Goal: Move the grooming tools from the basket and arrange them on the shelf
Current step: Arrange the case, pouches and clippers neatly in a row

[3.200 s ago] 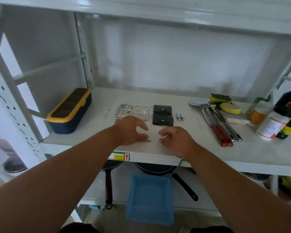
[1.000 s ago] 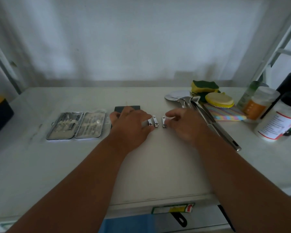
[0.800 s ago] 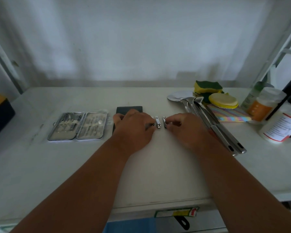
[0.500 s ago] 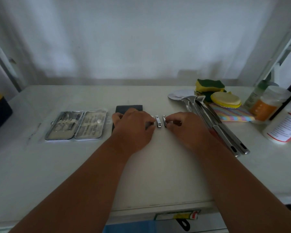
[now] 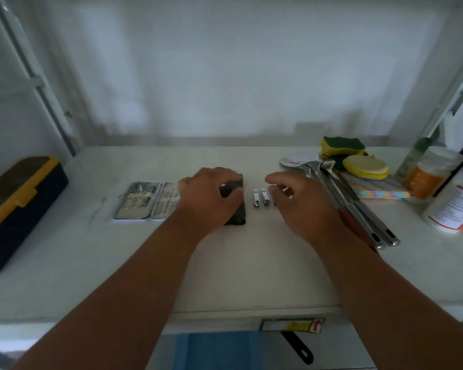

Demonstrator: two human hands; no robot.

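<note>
Two small silver nail clippers [image 5: 260, 197] lie side by side on the white shelf [image 5: 251, 263]. Left of them is a black case [image 5: 237, 209], and my left hand [image 5: 207, 200] rests on top of it, fingers curled over its far end. Further left an opened manicure kit [image 5: 146, 200] shows its metal tools. My right hand [image 5: 296, 201] hovers just right of the clippers with fingers apart and nothing in it. The blue basket [image 5: 219, 351] shows below the shelf's front edge.
A navy box with a yellow lid [image 5: 14, 206] stands at the left end. On the right lie metal utensils [image 5: 356, 209], sponges [image 5: 345, 149], a striped cloth [image 5: 377, 189] and several bottles [image 5: 428, 174]. A pan handle [image 5: 298, 348] hangs below the shelf.
Both hands let go of the nail clippers. My left hand slid left onto the black case and my right hand drew back to the right, fingers spreading.
</note>
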